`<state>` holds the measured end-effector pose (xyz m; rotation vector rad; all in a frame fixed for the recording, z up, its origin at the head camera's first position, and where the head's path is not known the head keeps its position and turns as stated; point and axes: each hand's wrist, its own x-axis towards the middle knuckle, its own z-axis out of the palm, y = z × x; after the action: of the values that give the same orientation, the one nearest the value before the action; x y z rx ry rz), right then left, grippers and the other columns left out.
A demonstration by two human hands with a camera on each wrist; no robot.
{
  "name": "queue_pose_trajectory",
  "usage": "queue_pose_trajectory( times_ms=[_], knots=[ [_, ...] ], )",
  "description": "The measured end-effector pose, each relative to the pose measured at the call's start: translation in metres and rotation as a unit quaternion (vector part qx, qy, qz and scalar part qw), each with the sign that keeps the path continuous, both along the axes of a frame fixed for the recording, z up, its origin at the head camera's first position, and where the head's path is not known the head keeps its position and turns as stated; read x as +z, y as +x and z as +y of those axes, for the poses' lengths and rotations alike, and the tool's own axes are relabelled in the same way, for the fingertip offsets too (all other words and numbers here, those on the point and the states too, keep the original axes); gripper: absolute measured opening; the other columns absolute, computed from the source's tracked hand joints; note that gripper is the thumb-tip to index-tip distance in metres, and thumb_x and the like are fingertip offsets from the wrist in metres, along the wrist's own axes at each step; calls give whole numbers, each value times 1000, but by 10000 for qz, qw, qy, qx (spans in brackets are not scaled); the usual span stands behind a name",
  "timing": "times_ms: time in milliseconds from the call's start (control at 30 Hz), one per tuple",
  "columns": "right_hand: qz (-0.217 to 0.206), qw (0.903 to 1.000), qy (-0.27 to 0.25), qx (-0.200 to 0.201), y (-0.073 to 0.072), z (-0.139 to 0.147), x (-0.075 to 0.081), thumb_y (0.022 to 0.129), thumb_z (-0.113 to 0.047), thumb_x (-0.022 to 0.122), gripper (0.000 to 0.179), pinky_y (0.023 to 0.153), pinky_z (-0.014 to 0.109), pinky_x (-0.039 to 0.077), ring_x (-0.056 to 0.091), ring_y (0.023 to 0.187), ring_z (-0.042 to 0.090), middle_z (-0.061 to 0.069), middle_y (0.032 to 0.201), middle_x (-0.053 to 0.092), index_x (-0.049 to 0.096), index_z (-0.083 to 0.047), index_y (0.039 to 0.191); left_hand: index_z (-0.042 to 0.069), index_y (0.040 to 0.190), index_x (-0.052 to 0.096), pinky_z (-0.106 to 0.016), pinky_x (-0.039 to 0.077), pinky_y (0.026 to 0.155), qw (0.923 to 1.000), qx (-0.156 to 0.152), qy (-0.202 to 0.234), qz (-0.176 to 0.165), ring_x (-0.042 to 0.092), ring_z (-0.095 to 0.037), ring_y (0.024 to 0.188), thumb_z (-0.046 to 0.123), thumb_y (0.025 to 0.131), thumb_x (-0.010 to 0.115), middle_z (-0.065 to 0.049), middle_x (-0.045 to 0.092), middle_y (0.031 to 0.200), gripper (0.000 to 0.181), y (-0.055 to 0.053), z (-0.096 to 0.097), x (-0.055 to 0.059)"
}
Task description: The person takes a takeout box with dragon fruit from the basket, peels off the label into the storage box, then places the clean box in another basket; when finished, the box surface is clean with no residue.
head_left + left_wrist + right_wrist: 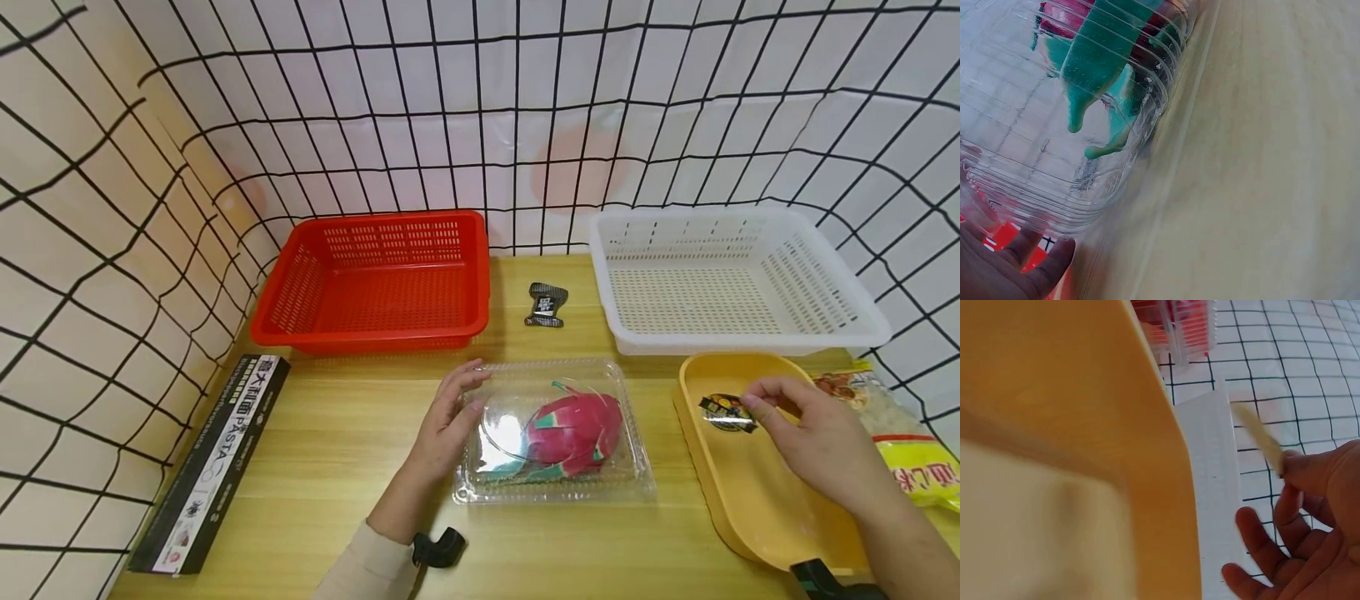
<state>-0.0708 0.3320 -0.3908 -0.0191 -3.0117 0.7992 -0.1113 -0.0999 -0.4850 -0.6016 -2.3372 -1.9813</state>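
Note:
My right hand (825,433) is above the yellow tray (693,450), pinching a small flat packet (727,413) with dark, coloured print between thumb and forefinger. In the right wrist view the packet (1260,437) looks pale and blurred, and the other fingers are loosely bent. At the left edge of a clear plastic clamshell box (487,479), my left hand (444,429) rests with relaxed fingers and the thumb on the lid. A pink dragon fruit (573,429) with green scales lies inside the closed box. In the left wrist view the fingertips (1057,259) appear beside the box's corner.
Behind stand a red basket (375,342) and a white basket (742,340), with a small black wrapped item (546,304) between them. A long black pasta box (213,462) lies at left. A printed plastic bag (918,450) lies beyond the tray. Black wire mesh (517,108) encloses the table.

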Motion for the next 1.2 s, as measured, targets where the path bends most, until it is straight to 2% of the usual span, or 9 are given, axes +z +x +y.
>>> queue_pose_trajectory(
  times_ms=[100, 200, 300, 467, 667, 733, 867, 1067, 1200],
  knots=[
    [-372, 9993, 16, -32, 0, 6, -2, 104, -37, 58, 26, 74, 41, 40, 61, 101, 42, 19, 107, 72, 67, -14, 108, 7, 140, 52, -74, 30, 112, 10000, 6, -9, 0, 41, -39, 142, 11, 101, 50, -16, 36, 160, 39, 0, 0, 1],
    [-591, 9982, 71, -30, 0, 11, -3, 104, -40, 58, 30, 65, 32, 39, 62, 85, 30, 17, 102, 72, 66, -12, 108, 7, 139, 53, -75, 27, 113, 10000, 7, -7, -20, 38, -40, 145, 12, 102, 49, -19, 35, 160, 38, 1, 0, 1],
    [-658, 9978, 90, -13, -2, 15, -5, 103, -40, 60, 31, 57, 27, 35, 50, 68, 11, 8, 91, 69, 65, -10, 106, 8, 139, 53, -76, 26, 113, 10000, -1, 7, -18, 35, -40, 147, 12, 102, 49, -20, 34, 160, 38, 1, 0, 1],
    [-839, 9962, 145, -161, -3, 17, -5, 102, -41, 60, 35, 55, 27, 35, 47, 67, 11, 5, 86, 66, 62, -6, 105, 10, 139, 53, -76, 24, 114, 10000, -15, 28, -18, 34, -39, 148, 11, 102, 49, -19, 34, 161, 38, 0, 0, 0],
    [-416, 9981, 252, -376, -2, 20, 5, 100, -43, 64, 38, 56, 23, 39, 53, 72, 9, 10, 90, 70, 64, -6, 105, 11, 140, 53, -74, 29, 112, 10000, -26, 41, -21, 39, -39, 144, 11, 101, 49, -21, 34, 160, 38, 0, 0, -1],
    [-221, 9988, 245, -375, -4, 22, 10, 99, -43, 65, 38, 56, 20, 40, 61, 78, 16, 15, 96, 71, 64, -6, 106, 11, 140, 53, -74, 31, 111, 10000, -17, 35, -15, 40, -39, 142, 11, 101, 49, -22, 34, 160, 38, 1, 0, -1],
    [-9, 9989, 174, -428, -12, 28, 17, 101, -42, 62, 40, 54, 18, 43, 65, 89, 34, 24, 110, 69, 62, -4, 115, 12, 140, 53, -72, 32, 110, 10000, 8, 14, -1, 41, -39, 141, 12, 102, 49, -21, 34, 160, 39, 1, -1, -1],
    [-165, 9986, -116, -485, -33, 50, 25, 104, -41, 57, 48, 51, 25, 52, 58, 67, 1, 34, 121, 62, 55, -1, 130, 12, 140, 53, -68, 33, 110, 10000, -13, 18, 30, 40, -38, 143, 11, 102, 49, -20, 34, 161, 39, 1, -1, -2],
    [-433, 9990, -63, -122, -50, 71, 22, 104, -38, 57, 53, 55, 28, 56, 67, 64, 15, 41, 132, 52, 49, 2, 139, 12, 140, 53, -70, 32, 111, 10000, -35, 69, 1, 40, -37, 142, 11, 102, 49, -18, 34, 161, 39, 1, 0, 0]
  ],
)
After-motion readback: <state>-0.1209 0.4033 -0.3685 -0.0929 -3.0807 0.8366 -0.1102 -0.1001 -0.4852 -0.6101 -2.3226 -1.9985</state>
